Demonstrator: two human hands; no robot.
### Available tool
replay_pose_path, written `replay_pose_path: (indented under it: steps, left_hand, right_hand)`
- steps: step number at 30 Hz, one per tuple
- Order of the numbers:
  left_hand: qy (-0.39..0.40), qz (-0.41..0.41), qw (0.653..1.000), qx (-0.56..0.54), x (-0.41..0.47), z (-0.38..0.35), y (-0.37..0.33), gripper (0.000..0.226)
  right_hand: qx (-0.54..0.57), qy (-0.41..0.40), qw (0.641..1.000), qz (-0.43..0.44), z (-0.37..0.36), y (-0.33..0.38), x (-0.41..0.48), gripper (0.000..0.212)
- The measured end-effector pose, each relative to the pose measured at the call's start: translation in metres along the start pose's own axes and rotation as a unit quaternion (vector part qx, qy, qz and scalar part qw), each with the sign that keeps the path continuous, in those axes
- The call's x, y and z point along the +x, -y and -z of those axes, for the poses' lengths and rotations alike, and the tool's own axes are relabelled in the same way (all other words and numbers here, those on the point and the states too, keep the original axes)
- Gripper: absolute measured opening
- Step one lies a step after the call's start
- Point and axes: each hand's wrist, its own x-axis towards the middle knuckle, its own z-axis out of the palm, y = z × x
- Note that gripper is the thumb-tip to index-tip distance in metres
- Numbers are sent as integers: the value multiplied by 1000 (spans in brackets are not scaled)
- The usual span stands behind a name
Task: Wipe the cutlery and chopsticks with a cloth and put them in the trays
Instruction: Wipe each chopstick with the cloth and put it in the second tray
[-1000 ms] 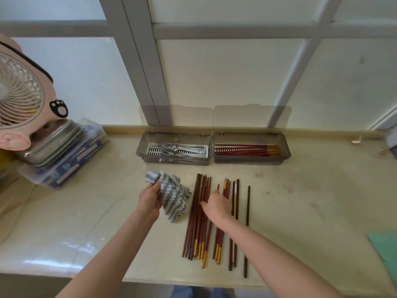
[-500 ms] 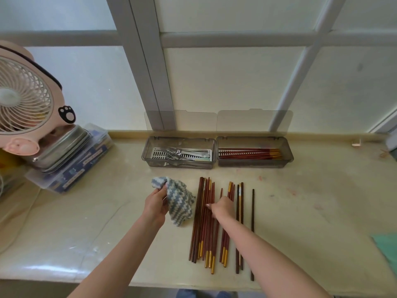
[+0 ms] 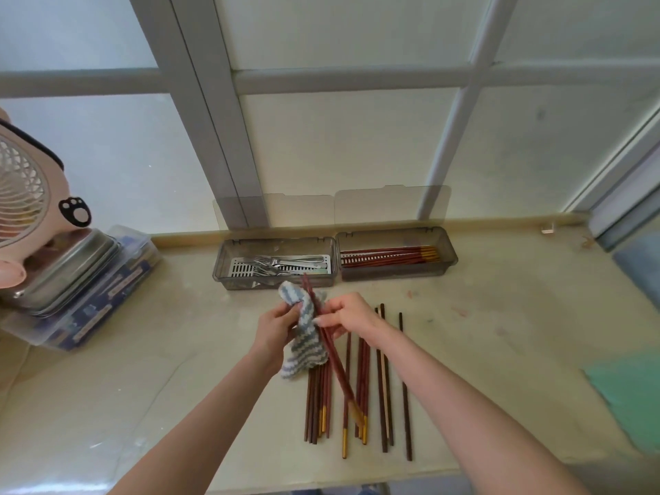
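My left hand [image 3: 276, 325] grips a blue-and-white striped cloth [image 3: 303, 346] above the counter. My right hand [image 3: 351, 314] pinches a pair of dark red chopsticks [image 3: 334, 355], lifted at a slant with their upper part lying against the cloth. Several more chopsticks [image 3: 382, 398] with gold ends lie in a loose row on the counter below the hands. At the back, the left grey tray [image 3: 223, 271] holds forks and other metal cutlery [image 3: 285, 264]. The right tray [image 3: 451, 257] holds several chopsticks.
A pink fan [image 3: 25, 209] sits on a metal tin [image 3: 68, 273] over a plastic box [image 3: 93, 309] at the left. A green cloth [image 3: 628, 394] lies at the right edge. Both tray lids lean open against the frosted window [image 3: 357, 137]. The counter's front edge is close.
My right hand has picked a pair of chopsticks out of the row and raised them to the cloth. My left hand has lifted the cloth toward them.
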Motion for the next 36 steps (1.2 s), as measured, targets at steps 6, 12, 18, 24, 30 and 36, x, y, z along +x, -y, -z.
replay_pose_path:
  steps: [6,12,18,24,30,36]
  left_hand:
    - [-24,-46,998,25,4,-13,-13,16]
    - [-115,-4,993,20,18,-9,-12,13]
    - [-161,20,986,-35,23,4,-30,14]
    - [-161,-16,986,-29,31,17,-61,13]
    - [-130,-27,990,-53,16,-15,-41,9]
    - [-71,-6,997,-17,8,-25,-21,12]
  right_hand:
    - [-1,27,1000,5,-4,3,-7,14]
    - [56,146,987,-19,2,4,-19,26]
    - [-3,185,982,-24,15,-9,-29,27]
    - [86,176,980,-23,23,-11,-31,24]
    - [169,141,975,-28,11,4,-26,26]
    - [132,99,986,-11,8,-3,-24,28]
